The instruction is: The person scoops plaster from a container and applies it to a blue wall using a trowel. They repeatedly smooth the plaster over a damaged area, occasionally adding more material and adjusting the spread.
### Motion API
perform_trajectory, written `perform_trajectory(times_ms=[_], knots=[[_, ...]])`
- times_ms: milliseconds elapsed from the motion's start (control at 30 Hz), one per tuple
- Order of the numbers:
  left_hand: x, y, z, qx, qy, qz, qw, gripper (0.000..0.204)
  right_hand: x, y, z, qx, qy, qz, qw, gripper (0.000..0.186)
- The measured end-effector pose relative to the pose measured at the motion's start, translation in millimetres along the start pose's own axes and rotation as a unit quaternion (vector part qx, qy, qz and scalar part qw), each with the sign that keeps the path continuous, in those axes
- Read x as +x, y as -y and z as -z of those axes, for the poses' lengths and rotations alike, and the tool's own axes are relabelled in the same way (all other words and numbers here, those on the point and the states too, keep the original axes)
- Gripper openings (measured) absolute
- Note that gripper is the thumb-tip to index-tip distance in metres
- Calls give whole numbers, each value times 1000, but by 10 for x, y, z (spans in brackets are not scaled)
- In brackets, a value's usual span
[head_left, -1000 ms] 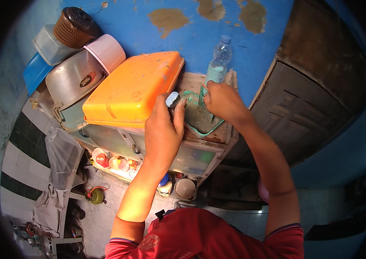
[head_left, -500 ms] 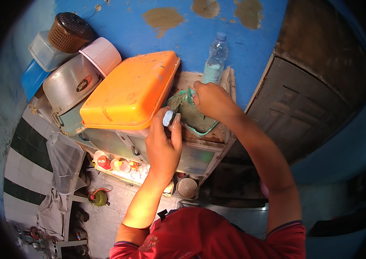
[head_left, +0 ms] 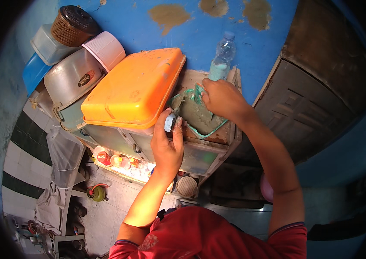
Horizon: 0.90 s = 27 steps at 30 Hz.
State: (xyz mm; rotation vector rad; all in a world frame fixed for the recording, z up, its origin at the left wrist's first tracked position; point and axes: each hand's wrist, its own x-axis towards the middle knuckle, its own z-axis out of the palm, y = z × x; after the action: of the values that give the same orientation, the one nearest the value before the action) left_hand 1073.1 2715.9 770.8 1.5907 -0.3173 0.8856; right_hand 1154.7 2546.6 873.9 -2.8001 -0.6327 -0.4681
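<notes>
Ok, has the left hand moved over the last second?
Yes. Judged against the orange plastic container, the left hand has shifted down the picture, toward the person's body.

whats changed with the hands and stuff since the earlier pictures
The left hand has drawn back toward the person with the light-blue-ended tool in its grip. Nothing was visibly taken up or let go. The right hand still holds the green tray; the orange container and bottle stayed put.

a dark label (head_left: 86,78) marks the silver pot (head_left: 64,88), pale lettering (head_left: 102,158) a red container (head_left: 104,161).
</notes>
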Motion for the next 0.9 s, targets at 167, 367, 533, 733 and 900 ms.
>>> perform_trajectory(times_ms=[167, 367, 533, 733, 900], knots=[[-52, 83, -54, -17, 2, -23, 1000, 36, 120, 7, -161, -3, -12, -7, 1000, 19], [-72, 115, -42, -53, 17, 12, 998, 36, 63, 8, -25, -27, 8, 21, 999, 18], [-82, 125, -107, -79, -8, -1, 997, 36, 170, 5, -121, -33, 20, 24, 999, 18], [-101, 209, -89, 4, -1, -19, 1000, 37, 83, 49, 11, -28, 19, 21, 999, 20], [-96, 271, -111, 26, -19, -81, 996, 39, 135, -54, -27, -34, 27, 2, 999, 21]])
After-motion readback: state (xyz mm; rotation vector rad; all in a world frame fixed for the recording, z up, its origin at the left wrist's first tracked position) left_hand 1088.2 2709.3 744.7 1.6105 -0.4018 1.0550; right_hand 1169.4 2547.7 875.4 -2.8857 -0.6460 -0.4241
